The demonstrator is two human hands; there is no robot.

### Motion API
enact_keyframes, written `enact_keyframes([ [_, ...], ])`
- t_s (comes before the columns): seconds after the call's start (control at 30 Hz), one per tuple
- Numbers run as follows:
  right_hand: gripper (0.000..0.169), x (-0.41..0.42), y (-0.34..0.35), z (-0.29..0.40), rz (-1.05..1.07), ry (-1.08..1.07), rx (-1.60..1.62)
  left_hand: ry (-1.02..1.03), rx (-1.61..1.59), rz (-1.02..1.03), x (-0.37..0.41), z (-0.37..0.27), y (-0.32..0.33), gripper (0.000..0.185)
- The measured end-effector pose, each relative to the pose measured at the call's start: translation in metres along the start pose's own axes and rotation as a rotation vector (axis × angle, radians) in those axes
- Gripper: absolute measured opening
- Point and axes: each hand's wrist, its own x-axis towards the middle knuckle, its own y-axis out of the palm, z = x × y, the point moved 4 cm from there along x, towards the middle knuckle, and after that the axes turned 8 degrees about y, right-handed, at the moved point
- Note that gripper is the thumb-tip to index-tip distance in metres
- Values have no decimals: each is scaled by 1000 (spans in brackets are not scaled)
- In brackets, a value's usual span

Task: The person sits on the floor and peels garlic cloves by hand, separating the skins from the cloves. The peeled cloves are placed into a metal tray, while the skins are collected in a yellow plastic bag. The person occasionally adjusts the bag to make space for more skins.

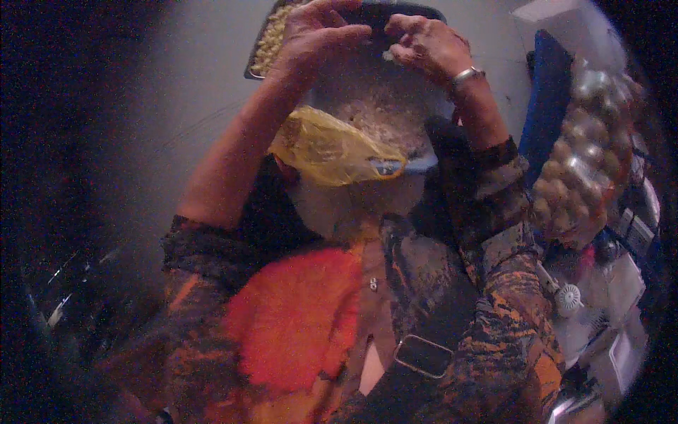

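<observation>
Near the top edge my left hand (318,40) reaches over a dark tray (248,73) of small pale pieces (271,42). Its thumb stands apart from the fingers, and I see nothing between them. Opposite it, my right hand (429,45), a silver-coloured bangle (469,74) on its wrist, has curled fingers. A small whitish piece (388,55) shows at the thumb; its kind is too blurred to tell. Below both hands lies a heap of pale brownish scraps (371,119) in a container. A yellow plastic bag (328,148) hangs over the container's near side.
To the right is a clear plastic bag (577,159) full of round brownish items, beside a blue object (545,100). A white, round, fan-like object (570,297) sits among clutter nearer my side. Grey floor (201,79) shows at the left.
</observation>
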Motion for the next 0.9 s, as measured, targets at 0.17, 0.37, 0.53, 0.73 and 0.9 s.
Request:
enact_keyframes([
  [0.17,28,5,-3,18,-64,48,-143,97,43,176,-10,6,25,62],
  [0.37,26,11,-3,9,-76,64,-112,60,484,218,-12,15,37,60],
  [0.53,26,32,30,-16,-34,98,-197,90,498,195,-17,3,29,53],
  [0.73,38,67,96,-72,-23,25,-218,128,415,249,-27,-12,32,53],
  [0.9,43,46,152,-79,61,-151,-399,125,594,351,-38,-19,39,58],
])
